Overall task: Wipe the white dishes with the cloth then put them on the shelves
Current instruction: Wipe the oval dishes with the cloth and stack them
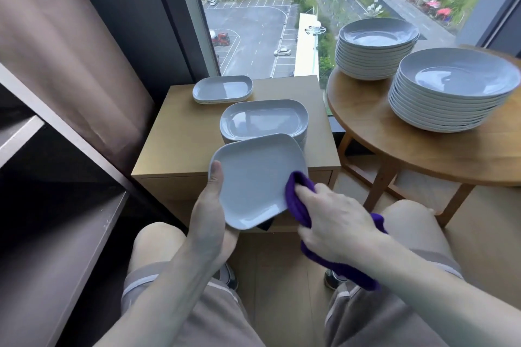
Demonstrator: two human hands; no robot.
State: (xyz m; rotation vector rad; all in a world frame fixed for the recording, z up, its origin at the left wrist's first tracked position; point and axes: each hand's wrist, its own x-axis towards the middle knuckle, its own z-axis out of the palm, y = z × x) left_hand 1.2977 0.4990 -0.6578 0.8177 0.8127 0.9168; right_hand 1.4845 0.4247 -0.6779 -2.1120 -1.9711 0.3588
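My left hand (210, 205) grips a white rectangular dish (253, 177) by its left edge, thumb on the rim, holding it tilted above my knees. My right hand (332, 220) holds a purple cloth (298, 203) bunched against the dish's right edge; the cloth's tail hangs down under my forearm. Behind the dish, a stack of matching rectangular dishes (263, 121) sits on a low wooden cabinet (180, 127), with a smaller stack (222, 89) further back. Dark shelves (70, 222) stand at my left.
A round wooden table (394, 144) at the right carries two tall stacks of round white plates (451, 87) (376, 48). A large window lies straight ahead and a curtain (70, 51) hangs at the left. My knees and shoes are below the dish.
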